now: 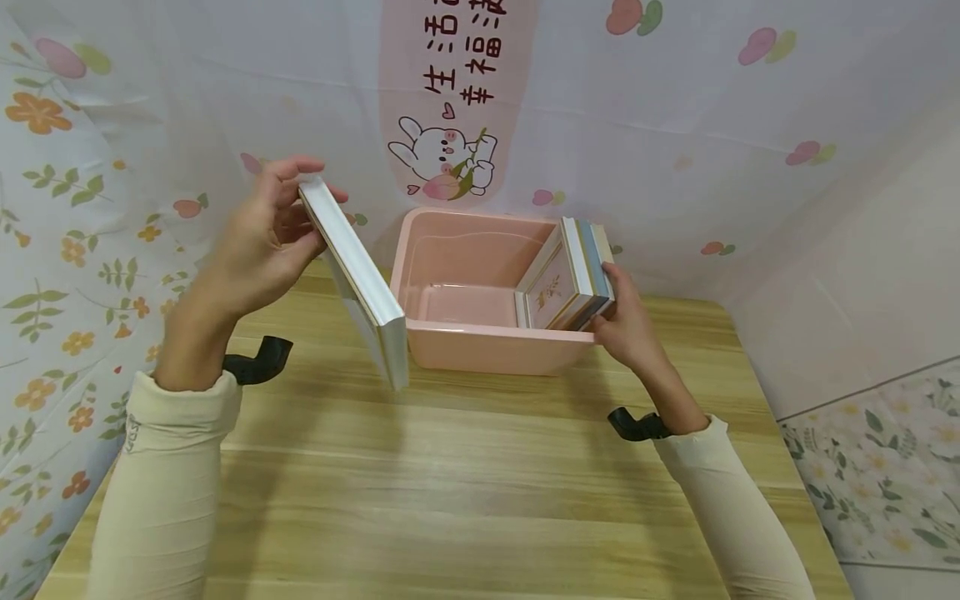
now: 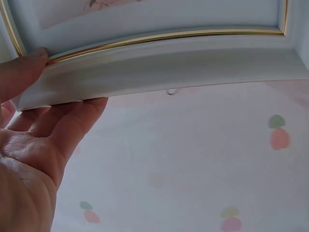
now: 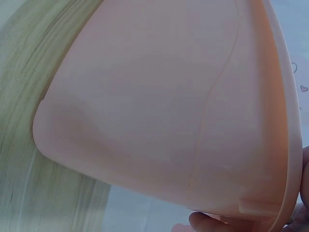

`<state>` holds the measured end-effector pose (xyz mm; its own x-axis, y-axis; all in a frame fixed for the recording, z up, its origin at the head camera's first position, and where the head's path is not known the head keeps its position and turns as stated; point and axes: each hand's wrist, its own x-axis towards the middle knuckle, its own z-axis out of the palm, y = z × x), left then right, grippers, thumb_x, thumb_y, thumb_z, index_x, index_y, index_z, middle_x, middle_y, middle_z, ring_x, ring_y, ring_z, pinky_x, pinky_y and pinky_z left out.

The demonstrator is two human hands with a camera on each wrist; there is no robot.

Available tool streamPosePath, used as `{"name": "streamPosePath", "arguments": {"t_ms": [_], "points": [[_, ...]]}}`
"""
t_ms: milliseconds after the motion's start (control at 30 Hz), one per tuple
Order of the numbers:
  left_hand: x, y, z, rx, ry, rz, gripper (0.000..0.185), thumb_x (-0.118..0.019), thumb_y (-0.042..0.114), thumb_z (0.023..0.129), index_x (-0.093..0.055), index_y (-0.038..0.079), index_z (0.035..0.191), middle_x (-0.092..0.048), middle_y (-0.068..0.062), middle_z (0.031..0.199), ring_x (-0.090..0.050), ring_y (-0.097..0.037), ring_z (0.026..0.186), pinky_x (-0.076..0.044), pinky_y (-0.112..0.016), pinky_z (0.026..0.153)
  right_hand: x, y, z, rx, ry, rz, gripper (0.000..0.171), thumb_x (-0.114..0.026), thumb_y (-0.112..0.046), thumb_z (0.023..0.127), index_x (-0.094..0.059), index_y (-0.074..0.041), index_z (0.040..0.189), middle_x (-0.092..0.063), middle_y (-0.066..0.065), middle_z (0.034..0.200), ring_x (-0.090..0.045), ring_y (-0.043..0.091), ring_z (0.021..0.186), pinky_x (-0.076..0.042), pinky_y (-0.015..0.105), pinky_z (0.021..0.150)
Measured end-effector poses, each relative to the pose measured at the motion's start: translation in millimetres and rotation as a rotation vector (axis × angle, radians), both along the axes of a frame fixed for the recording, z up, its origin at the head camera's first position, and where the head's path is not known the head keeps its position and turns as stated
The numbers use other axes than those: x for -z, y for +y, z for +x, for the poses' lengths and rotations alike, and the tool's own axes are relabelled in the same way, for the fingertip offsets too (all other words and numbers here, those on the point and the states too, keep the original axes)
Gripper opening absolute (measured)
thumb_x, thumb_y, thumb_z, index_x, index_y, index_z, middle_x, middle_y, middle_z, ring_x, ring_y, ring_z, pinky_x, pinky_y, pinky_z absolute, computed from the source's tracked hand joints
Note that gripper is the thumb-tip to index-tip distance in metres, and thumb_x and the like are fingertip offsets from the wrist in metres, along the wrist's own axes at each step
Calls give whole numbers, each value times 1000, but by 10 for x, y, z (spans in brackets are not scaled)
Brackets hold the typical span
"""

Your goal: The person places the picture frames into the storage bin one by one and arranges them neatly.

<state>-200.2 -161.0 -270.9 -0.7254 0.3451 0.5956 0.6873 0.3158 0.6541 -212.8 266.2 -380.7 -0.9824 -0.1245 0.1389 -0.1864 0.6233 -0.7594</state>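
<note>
Gripping a white frame [image 1: 360, 279] left of the pink bin [image 1: 487, 346], the left hand [image 1: 262, 242] holds it tilted; the right hand [image 1: 626, 321] grasps stacked frames [image 1: 573, 279] at the bin's right rim.

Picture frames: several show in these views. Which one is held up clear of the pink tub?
The white, gold-trimmed frame in the left hand, held tilted in the air left of the pink tub. The other frames stand inside it, under the right hand.

Wooden table [image 1: 465, 483], pink tub [image 1: 487, 346] on it
</note>
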Motion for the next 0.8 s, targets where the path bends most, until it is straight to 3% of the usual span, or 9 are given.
{"name": "streamPosePath", "arguments": {"t_ms": [133, 400, 600, 800], "points": [[-168, 67, -44, -11, -5, 2, 64, -48, -20, 78, -31, 9, 133, -57, -9, 109, -57, -15, 85, -45, -20, 71, 7, 5, -10, 3, 7, 12, 79, -46, 14, 76, -14, -14, 143, -23, 17, 138, -42, 32, 108, -42, 43, 75], [-519, 307, -51, 63, 10, 27, 66, -41, -19, 81, -23, 12, 137, -57, -11, 106, -56, -18, 84, -46, -22, 69, -72, -44, 37, -7, -16, -15, 79, -47, 15, 76, -13, -11, 143, -22, 20, 136, -46, 34, 102, -44, 41, 70], [-652, 479, -169, 45, 31, 22, 67, -47, -13, 83, -21, 15, 138, -58, -8, 106, -58, -17, 86, -47, -25, 73, 3, -2, 0, 8, -15, -15, 80, -47, 15, 75, -13, -13, 143, -21, 20, 137, -44, 34, 104, -45, 40, 67], [-728, 663, -213, 90, 13, 66, 62, -45, -12, 84, -21, 10, 137, -56, -11, 104, -58, -18, 90, -47, -27, 76, 4, -29, 32, 6, -3, -20, 81, -48, 16, 74, -14, -13, 142, -23, 20, 135, -48, 34, 97, -45, 37, 62]]}}
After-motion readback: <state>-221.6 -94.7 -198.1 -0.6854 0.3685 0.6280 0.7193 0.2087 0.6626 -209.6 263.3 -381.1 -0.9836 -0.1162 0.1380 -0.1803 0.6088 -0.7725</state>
